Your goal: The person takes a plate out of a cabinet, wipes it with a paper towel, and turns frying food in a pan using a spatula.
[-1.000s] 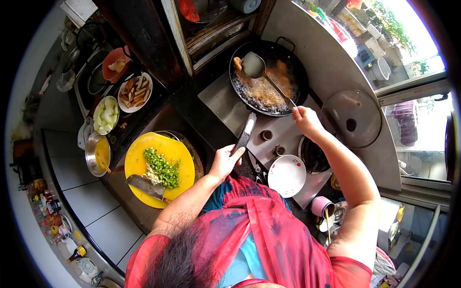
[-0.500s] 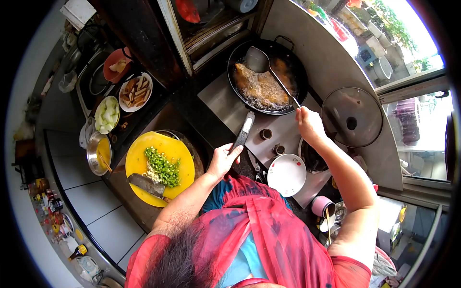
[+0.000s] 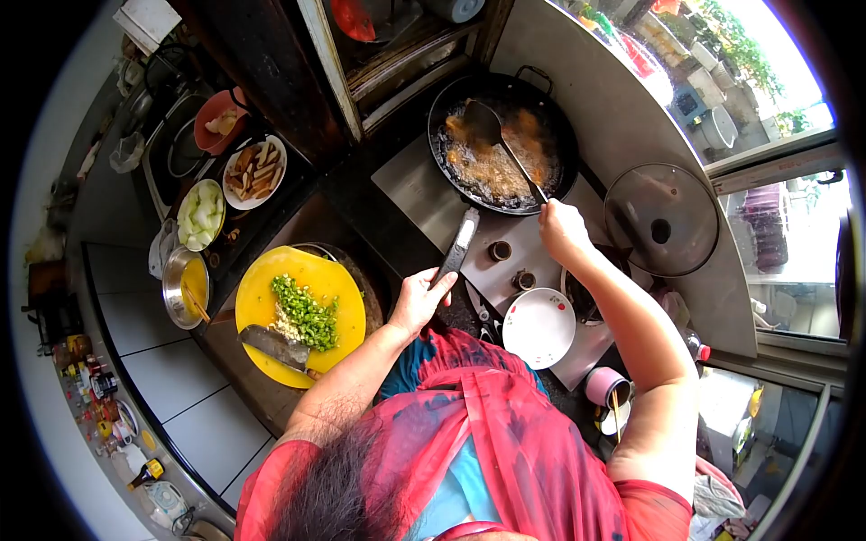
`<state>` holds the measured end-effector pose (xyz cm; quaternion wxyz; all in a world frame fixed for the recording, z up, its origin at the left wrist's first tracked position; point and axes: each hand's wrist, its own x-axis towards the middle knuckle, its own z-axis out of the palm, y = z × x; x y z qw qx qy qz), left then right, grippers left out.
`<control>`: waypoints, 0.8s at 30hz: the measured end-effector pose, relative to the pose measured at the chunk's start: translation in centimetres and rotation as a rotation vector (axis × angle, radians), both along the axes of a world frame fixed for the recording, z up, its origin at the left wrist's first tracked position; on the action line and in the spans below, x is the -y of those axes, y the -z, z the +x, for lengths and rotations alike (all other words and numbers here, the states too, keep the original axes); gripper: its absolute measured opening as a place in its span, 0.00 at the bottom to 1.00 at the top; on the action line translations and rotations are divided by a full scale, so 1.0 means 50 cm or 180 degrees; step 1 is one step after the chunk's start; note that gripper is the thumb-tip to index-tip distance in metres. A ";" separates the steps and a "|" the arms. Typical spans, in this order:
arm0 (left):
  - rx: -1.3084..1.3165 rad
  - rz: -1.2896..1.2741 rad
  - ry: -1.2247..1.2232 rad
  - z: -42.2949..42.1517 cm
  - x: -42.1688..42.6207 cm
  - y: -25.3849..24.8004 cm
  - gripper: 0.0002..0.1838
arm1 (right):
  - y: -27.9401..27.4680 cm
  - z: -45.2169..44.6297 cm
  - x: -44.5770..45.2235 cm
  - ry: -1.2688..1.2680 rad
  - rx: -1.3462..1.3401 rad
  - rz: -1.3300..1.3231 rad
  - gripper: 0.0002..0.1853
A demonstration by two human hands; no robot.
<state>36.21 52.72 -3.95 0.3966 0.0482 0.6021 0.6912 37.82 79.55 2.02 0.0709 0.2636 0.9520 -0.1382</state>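
Observation:
A black wok holds bubbling oil with browned food in it. My right hand is closed on the handle end of a metal ladle, whose bowl is over the food near the wok's far side. My left hand grips a dark handle with a pale worn end, just below the wok. Left of that hand, a yellow cutting board carries chopped green pieces, minced pale bits and a cleaver.
A white plate lies right of my left hand. A glass lid leans at the right, above a pink cup. At the left are a bowl of yellow liquid, green slices, brown strips and a red bowl.
The ladle first left a pale-liquid position at the wok's upper left, then moved slightly right, its bowl now dark. My right hand has shifted a little left and down. My left hand stays put.

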 end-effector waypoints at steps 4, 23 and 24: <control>-0.0072 -0.0077 0.0066 -0.002 0.001 0.007 0.15 | 0.018 -0.029 -0.006 0.0284 -0.0178 -0.0831 0.15; -0.0019 0.0004 0.0049 -0.003 0.002 0.007 0.13 | -0.042 0.032 -0.050 -0.0116 -0.0158 -0.1164 0.16; -0.0003 0.0015 0.0050 -0.003 0.001 0.007 0.13 | -0.047 0.042 -0.048 -0.0276 -0.0274 -0.0980 0.16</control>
